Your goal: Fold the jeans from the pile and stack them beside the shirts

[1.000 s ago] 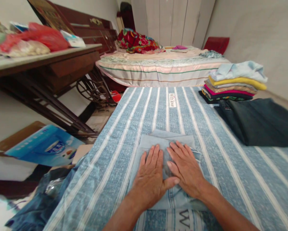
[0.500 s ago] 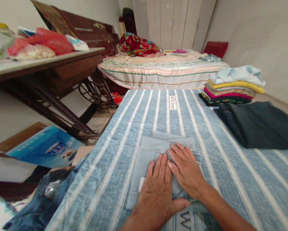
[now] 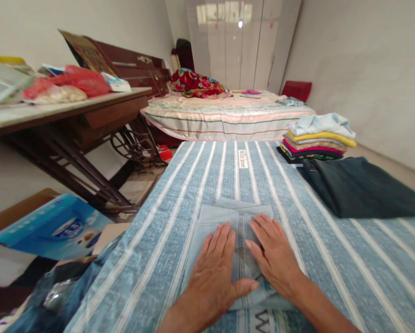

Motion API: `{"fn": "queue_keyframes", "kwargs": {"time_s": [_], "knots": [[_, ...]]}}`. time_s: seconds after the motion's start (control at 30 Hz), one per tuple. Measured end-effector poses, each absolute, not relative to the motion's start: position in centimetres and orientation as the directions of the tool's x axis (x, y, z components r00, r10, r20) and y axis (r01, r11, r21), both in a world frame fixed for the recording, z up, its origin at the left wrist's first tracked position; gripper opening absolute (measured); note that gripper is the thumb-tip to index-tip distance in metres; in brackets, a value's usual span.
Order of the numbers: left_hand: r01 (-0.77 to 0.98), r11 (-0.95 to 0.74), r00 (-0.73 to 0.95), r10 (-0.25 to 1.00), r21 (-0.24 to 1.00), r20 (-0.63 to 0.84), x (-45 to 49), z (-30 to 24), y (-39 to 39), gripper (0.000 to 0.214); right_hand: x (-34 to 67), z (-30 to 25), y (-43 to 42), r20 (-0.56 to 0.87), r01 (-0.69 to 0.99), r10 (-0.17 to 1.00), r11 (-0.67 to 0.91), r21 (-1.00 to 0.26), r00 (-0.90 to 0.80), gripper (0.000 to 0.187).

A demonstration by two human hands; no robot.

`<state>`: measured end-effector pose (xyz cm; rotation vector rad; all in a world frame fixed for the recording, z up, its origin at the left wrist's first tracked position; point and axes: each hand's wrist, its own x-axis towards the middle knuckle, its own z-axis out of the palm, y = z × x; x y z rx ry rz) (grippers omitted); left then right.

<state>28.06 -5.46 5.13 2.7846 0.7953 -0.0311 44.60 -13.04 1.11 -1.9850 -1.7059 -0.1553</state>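
Light blue denim jeans point(image 3: 241, 245), folded into a compact bundle, lie on the striped bedspread point(image 3: 159, 231) right in front of me. Across their left half my left hand point(image 3: 212, 273) rests flat, fingers stretched forward and thumb out to the right. My right hand point(image 3: 275, 249) lies palm down on the right half, its fingers extended and slightly apart. A stitched seam runs between the two hands. Neither hand grips the cloth. Under my palms, part of the bundle is hidden.
A stack of folded clothes point(image 3: 318, 138) stands at the right, with dark folded trousers point(image 3: 363, 187) in front of it. At left are a sewing-machine table point(image 3: 113, 108) bearing a red plastic bag point(image 3: 72, 81), and a blue carton point(image 3: 62, 226). Another bed point(image 3: 228, 122) stands beyond.
My hands have moved apart, the left one leftward, baring the seam between them. The pocket and white label seen earlier on the jeans no longer show. The view has tilted up slightly.
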Motion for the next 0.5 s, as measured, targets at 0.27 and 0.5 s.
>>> {"fn": "queue_keyframes", "kwargs": {"time_s": [0.27, 0.5], "knots": [[0.475, -0.879, 0.87, 0.475, 0.036, 0.133, 28.5, 2.0, -5.8, 0.082, 44.5, -0.6, -13.9, 0.373, 0.944, 0.899, -0.11, -0.312, 0.228, 0.054], [0.453, -0.89, 0.874, 0.43, -0.056, 0.227, 28.4, 1.0, -5.4, 0.084, 44.6, -0.9, -13.6, 0.351, 0.93, 0.905, -0.114, -0.349, 0.242, 0.056]]}}
